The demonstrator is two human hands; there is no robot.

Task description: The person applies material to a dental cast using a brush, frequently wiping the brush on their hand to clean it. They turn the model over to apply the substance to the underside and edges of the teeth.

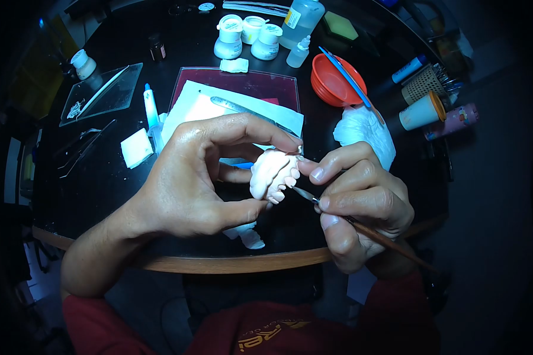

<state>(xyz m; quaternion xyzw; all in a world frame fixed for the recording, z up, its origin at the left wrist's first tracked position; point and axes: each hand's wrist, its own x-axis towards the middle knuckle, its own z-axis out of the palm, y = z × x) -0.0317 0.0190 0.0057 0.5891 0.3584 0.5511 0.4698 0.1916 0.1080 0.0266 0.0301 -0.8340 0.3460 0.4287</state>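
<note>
Between the thumb and fingers of my left hand (189,177) is a whitish dental cast (271,173), its row of teeth facing right. My right hand (367,201) pinches a slim wooden-handled brush (378,235) close to its metal collar. The brush's tip meets the teeth on the cast's right side. My right index finger reaches up to the cast's upper right edge, near my left fingertips. Both hands are above the front part of the dark table (177,236).
Behind the hands lie white paper (189,109) and a metal spatula (231,105) on a dark red sheet (263,81). Small white jars (228,47) stand at the back. A red bowl (331,89), tissue (367,136) and cup (417,115) sit right; a syringe (151,109) and glass slab (115,100) left.
</note>
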